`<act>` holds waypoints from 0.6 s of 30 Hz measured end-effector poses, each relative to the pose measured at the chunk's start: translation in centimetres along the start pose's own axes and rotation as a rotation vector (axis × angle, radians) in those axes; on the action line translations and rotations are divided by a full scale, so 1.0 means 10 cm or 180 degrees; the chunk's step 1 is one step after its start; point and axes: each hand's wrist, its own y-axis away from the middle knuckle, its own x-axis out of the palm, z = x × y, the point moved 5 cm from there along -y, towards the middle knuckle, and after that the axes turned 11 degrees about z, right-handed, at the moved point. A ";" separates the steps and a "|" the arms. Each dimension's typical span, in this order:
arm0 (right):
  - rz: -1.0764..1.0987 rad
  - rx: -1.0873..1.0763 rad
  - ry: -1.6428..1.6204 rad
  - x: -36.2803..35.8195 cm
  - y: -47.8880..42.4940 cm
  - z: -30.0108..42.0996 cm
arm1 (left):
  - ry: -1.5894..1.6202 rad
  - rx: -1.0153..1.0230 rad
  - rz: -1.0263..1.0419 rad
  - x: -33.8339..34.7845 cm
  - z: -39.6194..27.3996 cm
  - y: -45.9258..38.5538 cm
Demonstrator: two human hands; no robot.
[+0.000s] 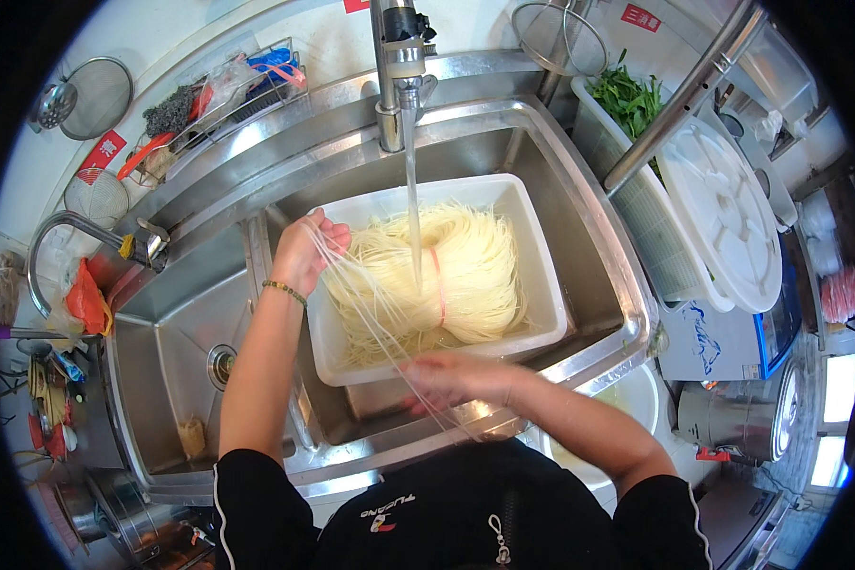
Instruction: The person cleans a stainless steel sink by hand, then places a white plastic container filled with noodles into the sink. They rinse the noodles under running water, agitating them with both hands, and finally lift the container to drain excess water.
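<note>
A large bundle of pale noodles (pixel 470 278), tied round the middle with a pink band (pixel 438 285), lies in a white plastic tub (pixel 541 285) inside the right sink basin. Water runs from the faucet (pixel 402 57) onto the noodles. At the tub's left rim, my left hand (pixel 310 246) is raised and closed on several long noodle strands (pixel 377 306), which stretch down towards the front. Over the tub's near edge is my right hand (pixel 445 385), blurred, touching or beside the lower part of these strands; whether it grips them is unclear.
The left basin (pixel 206 413) has a drain (pixel 221 363) and a brownish piece (pixel 191 436). A second tap (pixel 142 246) stands behind it. To the right are a crate (pixel 655 235) with leafy greens (pixel 630 100) and a white lid (pixel 727 214). Strainers (pixel 98 98) hang on the wall.
</note>
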 end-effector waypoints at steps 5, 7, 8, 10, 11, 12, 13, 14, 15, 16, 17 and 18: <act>-0.0061 0.0208 0.1321 0.13 0.54 0.49 | 0.0293 -0.0046 -0.0319 -0.18 0.10 -0.11; -0.0692 -0.0748 0.1647 -0.13 0.93 0.94 | 0.0486 0.0071 -0.0121 -0.36 0.21 -0.15; -0.1297 -0.0868 0.2011 -0.14 1.12 1.31 | 0.0570 0.0122 -0.0065 -0.47 0.26 -0.13; -0.1901 -0.1447 0.2105 -0.16 1.43 1.83 | 0.0343 0.0027 -0.0216 -0.46 0.31 -0.09; -0.2056 -0.1747 0.2230 -0.16 1.54 2.03 | 0.0229 -0.0010 -0.0281 -0.44 0.32 -0.06; -0.2043 -0.2063 0.2022 -0.16 1.57 2.14 | -0.0098 0.0095 -0.0258 -0.36 0.29 -0.03; -0.2006 -0.2374 0.1807 -0.15 1.54 2.24 | -0.0423 0.0200 -0.0253 -0.24 0.25 0.05; -0.1958 -0.2681 0.1590 -0.11 1.49 2.31 | -0.0746 0.0308 -0.0254 -0.14 0.24 0.11; -0.2295 -0.2687 0.1756 -0.10 1.37 2.29 | -0.1102 0.0597 -0.0118 -0.09 0.23 0.18; -0.2319 -0.2713 0.1751 -0.07 1.19 2.21 | -0.1454 0.0885 0.0027 -0.03 0.25 0.24; -0.2323 -0.2745 0.1741 -0.05 0.99 2.08 | -0.1816 0.1173 0.0152 -0.03 0.27 0.31; -0.2054 -0.2544 0.1638 -0.10 0.68 1.85 | -0.3044 0.1452 0.0053 -0.20 0.37 0.32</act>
